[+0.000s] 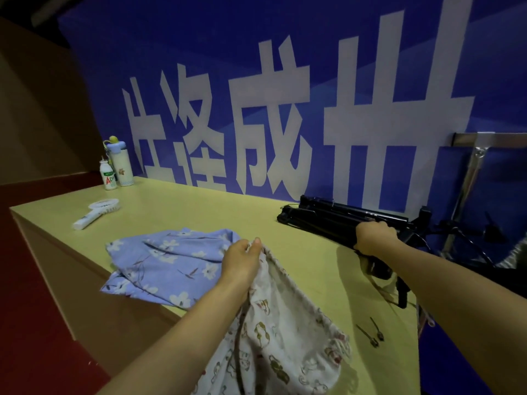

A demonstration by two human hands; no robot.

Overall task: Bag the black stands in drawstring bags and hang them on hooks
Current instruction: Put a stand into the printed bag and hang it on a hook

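Folded black stands [330, 220] lie in a heap at the far right of the yellow table [199, 203], against the blue banner. My right hand [375, 238] grips one of them near its lower end. My left hand [242, 262] pinches the rim of a white patterned drawstring bag [285, 337], which hangs off the table's near edge. A blue flowered bag [165, 263] lies flat on the table to the left of that hand.
A metal rack [473, 155] stands at the right edge, behind the stands. Two bottles [118, 163] sit at the table's back left corner, and a white hand fan [95, 212] lies in front of them. Small dark cord ends [370, 333] lie near the front right.
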